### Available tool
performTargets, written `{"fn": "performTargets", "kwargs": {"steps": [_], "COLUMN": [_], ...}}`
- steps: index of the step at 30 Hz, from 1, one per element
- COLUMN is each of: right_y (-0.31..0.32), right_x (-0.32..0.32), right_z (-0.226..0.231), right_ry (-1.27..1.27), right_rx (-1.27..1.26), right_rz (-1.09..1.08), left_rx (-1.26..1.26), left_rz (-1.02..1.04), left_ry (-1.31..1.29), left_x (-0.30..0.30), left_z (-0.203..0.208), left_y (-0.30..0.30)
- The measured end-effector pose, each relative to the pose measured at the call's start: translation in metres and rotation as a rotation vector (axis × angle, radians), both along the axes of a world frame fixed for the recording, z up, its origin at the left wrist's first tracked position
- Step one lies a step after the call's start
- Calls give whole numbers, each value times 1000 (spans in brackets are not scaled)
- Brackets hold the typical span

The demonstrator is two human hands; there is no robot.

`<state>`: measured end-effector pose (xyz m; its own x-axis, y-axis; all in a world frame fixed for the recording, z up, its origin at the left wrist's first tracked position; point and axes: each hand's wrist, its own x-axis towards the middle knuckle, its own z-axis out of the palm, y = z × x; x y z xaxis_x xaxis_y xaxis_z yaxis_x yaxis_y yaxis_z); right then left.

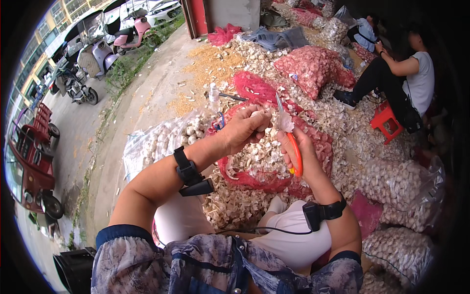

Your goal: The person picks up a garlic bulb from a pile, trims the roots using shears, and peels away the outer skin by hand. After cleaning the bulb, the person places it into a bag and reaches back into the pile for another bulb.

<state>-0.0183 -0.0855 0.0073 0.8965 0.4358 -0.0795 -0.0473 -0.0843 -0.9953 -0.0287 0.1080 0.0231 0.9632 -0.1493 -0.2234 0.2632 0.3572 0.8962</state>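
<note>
My right hand (301, 144) is closed round the orange-handled scissors (296, 156), their metal blades pointing up and away from me. A pale, papery piece of garlic skin (286, 122) shows beside the blades at my right fingertips. Just to the left, my left hand (247, 128) is curled shut with a whitish garlic bulb (256, 113) at its fingers, mostly hidden by them. Both hands are above a red mesh sack (264, 182) strewn with dry garlic skins (245, 159). Whole garlic bulbs (193, 128) lie on a white plastic sack to the left.
A clear bottle (214, 96) stands beyond my left hand. Full mesh sacks (316, 68) lie farther back, and bagged garlic (396, 188) is piled at right. Another person (416, 73) sits near a red stool (387, 122). A dark red three-wheeler (32, 161) is parked at left.
</note>
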Motion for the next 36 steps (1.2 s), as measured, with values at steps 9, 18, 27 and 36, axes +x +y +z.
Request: {"fn": "performTargets", "kwargs": {"steps": [9,18,27,36], "right_y": [1,10,-3,6], "right_x": [-2,-2,9,3], "right_z": [5,5,-1,0], "right_ry": [109,162,121,13], "right_rx": [40,343,365,324], "right_rz": [13,-21,-144,-208], "left_rx": [88,228,290,542], "left_rz": [-43,-31,-35,8], "left_ry": [-93,-481,-390,-484], "left_x": [3,-4,-10,-8], "left_z": [-6,-19,-9,-8], "left_y": [12,-15,-9,0]}}
